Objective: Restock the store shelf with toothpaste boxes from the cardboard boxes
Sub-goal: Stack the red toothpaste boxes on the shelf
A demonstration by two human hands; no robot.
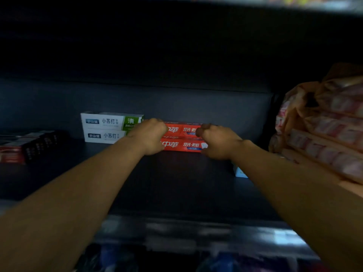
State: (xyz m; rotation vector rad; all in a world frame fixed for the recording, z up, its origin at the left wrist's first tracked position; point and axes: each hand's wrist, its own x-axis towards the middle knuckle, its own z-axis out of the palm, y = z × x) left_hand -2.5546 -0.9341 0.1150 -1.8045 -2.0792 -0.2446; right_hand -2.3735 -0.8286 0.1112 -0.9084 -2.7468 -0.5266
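Both arms reach into a dark store shelf (176, 179). The left hand (152, 137) and right hand (219, 143) grip opposite ends of two stacked red toothpaste boxes (182, 137), just beside two stacked white toothpaste boxes (106, 127).

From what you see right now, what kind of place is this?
Probably a shop aisle: stacked red toothpaste boxes held by both hands beside white-and-green toothpaste boxes on a dark metal shelf, with plastic-wrapped packs alongside.
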